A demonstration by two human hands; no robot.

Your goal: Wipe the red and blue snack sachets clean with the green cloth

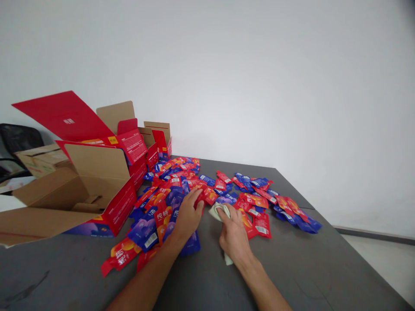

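Several red and blue foil sachets lie spread over a dark grey table. My left hand rests flat on the pile, fingers stretched out over a red sachet. My right hand is closed on a crumpled pale cloth pressed to the tabletop beside the sachets; part of the cloth pokes out under my wrist.
An open red and brown cardboard box lies on its side at the left, with more open boxes behind it. A black chair stands at far left. A white wall fills the background. The table's right edge drops to a light floor.
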